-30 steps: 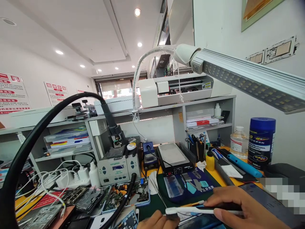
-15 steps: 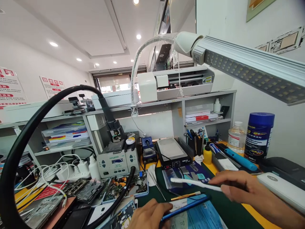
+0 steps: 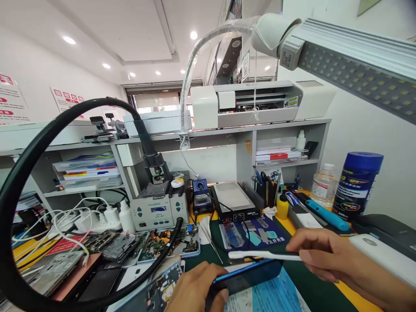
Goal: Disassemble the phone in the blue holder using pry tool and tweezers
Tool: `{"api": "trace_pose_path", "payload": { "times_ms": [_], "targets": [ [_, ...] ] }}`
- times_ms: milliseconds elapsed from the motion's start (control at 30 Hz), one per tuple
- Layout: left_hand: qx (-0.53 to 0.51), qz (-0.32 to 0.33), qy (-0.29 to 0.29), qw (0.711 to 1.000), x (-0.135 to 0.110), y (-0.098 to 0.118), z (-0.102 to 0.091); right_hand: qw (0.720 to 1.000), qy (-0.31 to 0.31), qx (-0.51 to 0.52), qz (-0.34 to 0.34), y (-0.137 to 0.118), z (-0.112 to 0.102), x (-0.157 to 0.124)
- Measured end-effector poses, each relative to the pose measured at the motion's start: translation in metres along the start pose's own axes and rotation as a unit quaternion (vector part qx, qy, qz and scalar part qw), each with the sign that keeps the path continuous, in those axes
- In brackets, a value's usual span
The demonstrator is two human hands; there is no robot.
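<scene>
My left hand is closed around one end of a blue-edged phone, which is tilted up on its long side with its dark face towards me. In my right hand a slim white brush is pinched between thumb and fingers. It points left, level, and its far end lies just above the phone's upper edge in view. Whether it touches the phone I cannot tell. Beneath the phone lies a blue printed sheet on the green mat. A pair of tweezers rests beyond my left hand.
On the left, a black hose arches over opened phones and a tray of circuit boards. A soldering station and a heating plate stand behind. To the right are a yellow bottle, a blue can and a lamp overhead.
My left hand has tipped the phone up, so more of its dark face shows. The brush has come closer to the phone's edge. The camera view has shifted slightly.
</scene>
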State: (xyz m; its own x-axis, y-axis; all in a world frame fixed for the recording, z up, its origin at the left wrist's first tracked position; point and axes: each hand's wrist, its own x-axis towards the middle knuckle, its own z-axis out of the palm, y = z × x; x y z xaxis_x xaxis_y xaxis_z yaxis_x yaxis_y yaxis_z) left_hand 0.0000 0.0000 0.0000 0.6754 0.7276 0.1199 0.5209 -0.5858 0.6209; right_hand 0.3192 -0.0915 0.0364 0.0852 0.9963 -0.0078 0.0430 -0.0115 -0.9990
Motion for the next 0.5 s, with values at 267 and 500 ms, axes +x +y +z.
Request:
{"api": "trace_pose_path", "payload": {
  "times_ms": [267,500],
  "targets": [
    [0.001,0.037,-0.013,0.999,-0.0003,-0.0007,-0.0002,0.994,0.061,-0.087,-0.025,0.0059,0.0001,-0.0052],
    [0.011,0.038,-0.017,0.999,-0.0009,-0.0036,0.0002,0.981,0.104,-0.157,-0.053,-0.0027,0.0058,-0.0099]
  ]
}}
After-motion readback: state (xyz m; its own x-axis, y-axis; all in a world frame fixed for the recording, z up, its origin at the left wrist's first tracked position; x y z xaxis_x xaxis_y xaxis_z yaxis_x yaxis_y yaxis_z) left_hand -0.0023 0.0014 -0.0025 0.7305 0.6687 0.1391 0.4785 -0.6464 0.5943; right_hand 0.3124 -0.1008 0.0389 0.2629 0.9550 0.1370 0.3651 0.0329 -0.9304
